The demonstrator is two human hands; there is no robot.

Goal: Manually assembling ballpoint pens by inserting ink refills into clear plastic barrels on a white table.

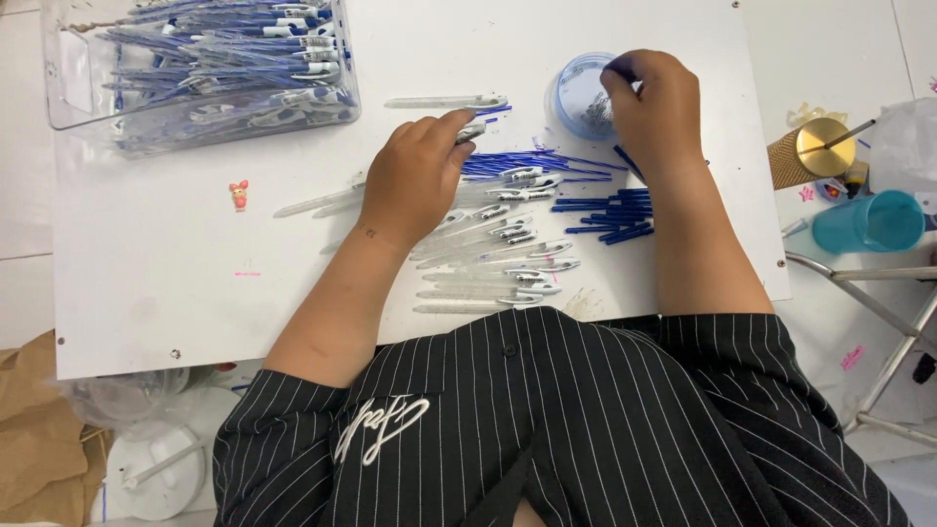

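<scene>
My left hand (415,176) rests on the white board (156,273), fingers curled around a clear pen barrel (471,130) at its tip. My right hand (652,107) reaches into a small round blue-rimmed tub (578,96) of tiny parts, fingertips pinched inside it. Between the hands lie thin blue ink refills (532,163) and a pile of clear pen barrels with white clips (493,259). A single clear barrel (444,101) lies apart, above my left hand. Short blue pen pieces (610,217) are heaped by my right wrist.
A clear plastic bin (200,68) full of finished blue pens stands at the back left. A tiny red figurine (238,194) sits on the board. Off the right edge stand a gold cup (812,148), a teal cup (869,222) and a metal frame (878,312).
</scene>
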